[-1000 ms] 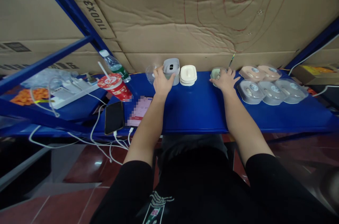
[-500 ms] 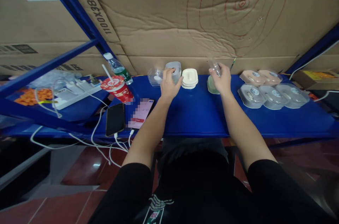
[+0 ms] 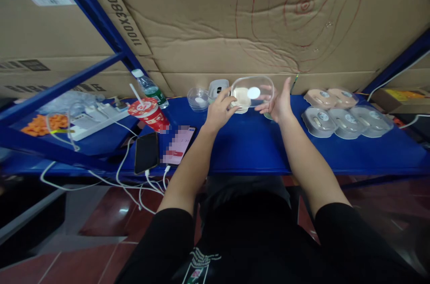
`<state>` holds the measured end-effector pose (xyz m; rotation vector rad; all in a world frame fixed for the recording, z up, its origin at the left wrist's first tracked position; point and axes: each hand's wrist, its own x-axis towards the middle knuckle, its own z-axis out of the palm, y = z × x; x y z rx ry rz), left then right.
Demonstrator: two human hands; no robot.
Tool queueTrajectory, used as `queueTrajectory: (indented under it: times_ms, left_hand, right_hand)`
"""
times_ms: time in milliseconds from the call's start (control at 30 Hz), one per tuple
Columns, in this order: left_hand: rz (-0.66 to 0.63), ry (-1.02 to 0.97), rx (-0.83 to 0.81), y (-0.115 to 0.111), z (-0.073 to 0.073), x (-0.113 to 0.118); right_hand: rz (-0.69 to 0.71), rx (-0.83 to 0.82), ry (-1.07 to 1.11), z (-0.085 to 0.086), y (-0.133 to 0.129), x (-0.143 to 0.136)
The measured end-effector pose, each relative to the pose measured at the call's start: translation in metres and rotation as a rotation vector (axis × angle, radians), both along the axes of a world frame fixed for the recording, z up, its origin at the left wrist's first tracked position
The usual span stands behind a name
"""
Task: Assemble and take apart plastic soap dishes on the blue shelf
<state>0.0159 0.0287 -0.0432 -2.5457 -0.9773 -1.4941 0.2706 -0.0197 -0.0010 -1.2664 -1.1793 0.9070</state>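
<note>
My left hand [image 3: 220, 111] pinches the left edge of a clear plastic container [image 3: 261, 81], which is raised and tilted with a round white sticker showing. To its right, my right hand [image 3: 281, 104] has its fingers spread, some of them seen behind the clear wall; whether they touch it I cannot tell. Below the container are cream-coloured lids [image 3: 241, 110], partly covered by it. A green piece [image 3: 268, 116] shows only a little under my right hand. Left of my left hand stand a grey-white stack [image 3: 217, 87] and clear round-cornered containers [image 3: 197, 99].
Several closed containers [image 3: 319, 122] stand in two rows at the right of the blue table [image 3: 248, 154]. On the left are a red cup [image 3: 151, 114] with a straw, a water bottle [image 3: 149, 88], two phones [image 3: 146, 153] with cables, and a power strip [image 3: 101, 120]. Cardboard [image 3: 201, 19] stands behind.
My left hand has moved from the grey-white stack slightly right and now grips the clear container. My right hand, which held something clear and blurred, has spread its fingers.
</note>
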Motion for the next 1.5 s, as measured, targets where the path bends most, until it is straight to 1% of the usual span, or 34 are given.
queueTrajectory:
  times_ms: [67,167,233,267,333,433,533,633,733,833,933,1000,1033,1133,1233,1333,1400,1467,1500]
  left_hand:
    - [0.116,-0.155,0.002,0.008,-0.001,-0.006]
    - [0.332,-0.390,-0.049,0.019,0.003,-0.022]
    - [0.452,-0.491,-0.122,0.023,0.007,-0.033]
    - [0.503,-0.522,-0.167,0.023,0.009,-0.038]
    - [0.584,-0.552,-0.259,0.022,0.011,-0.044]
    - [0.657,-0.544,-0.367,0.019,0.010,-0.048]
    - [0.711,-0.504,-0.440,0.018,0.007,-0.048]
    - [0.734,-0.446,-0.506,0.019,0.004,-0.046]
    - [0.723,-0.442,-0.525,0.022,0.002,-0.045]
    - [0.716,-0.501,-0.499,0.027,0.001,-0.045]
    - [0.691,-0.562,-0.401,0.032,-0.001,-0.046]
    - [0.643,-0.573,-0.304,0.033,-0.002,-0.046]
    - [0.609,-0.567,-0.257,0.033,-0.003,-0.044]
    - [0.477,-0.524,-0.149,0.028,-0.005,-0.033]
    - [0.327,-0.430,-0.096,0.017,-0.007,-0.014]
    - [0.161,-0.227,-0.098,0.000,-0.009,0.008]
    - [0.035,-0.060,-0.122,-0.013,-0.010,0.022]
    - [-0.049,0.057,-0.168,-0.024,-0.012,0.036]
    - [-0.071,0.085,-0.194,-0.028,-0.013,0.041]
  right_hand:
    - [-0.118,0.103,-0.037,-0.004,0.005,0.008]
    - [-0.365,0.264,-0.257,-0.013,0.012,0.023]
    - [-0.466,0.316,-0.398,-0.020,0.017,0.032]
    - [-0.485,0.321,-0.440,-0.024,0.020,0.036]
    - [-0.483,0.312,-0.477,-0.029,0.024,0.041]
    - [-0.450,0.286,-0.508,-0.033,0.028,0.043]
    - [-0.422,0.242,-0.546,-0.032,0.026,0.042]
    - [-0.406,0.160,-0.621,-0.027,0.021,0.042]
    - [-0.394,0.020,-0.758,-0.022,0.014,0.045]
    - [-0.375,-0.163,-0.919,-0.021,0.010,0.048]
    - [-0.268,-0.329,-1.010,-0.026,0.009,0.047]
    - [-0.191,-0.381,-1.035,-0.029,0.009,0.046]
    - [-0.175,-0.389,-1.045,-0.031,0.010,0.044]
    - [-0.188,-0.382,-1.061,-0.032,0.010,0.042]
    - [-0.241,-0.341,-0.984,-0.029,0.011,0.044]
    - [-0.352,-0.242,-0.797,-0.027,0.015,0.044]
    - [-0.410,-0.122,-0.639,-0.028,0.021,0.037]
    - [-0.415,0.012,-0.454,-0.030,0.027,0.022]
    - [-0.392,0.066,-0.352,-0.032,0.028,0.012]
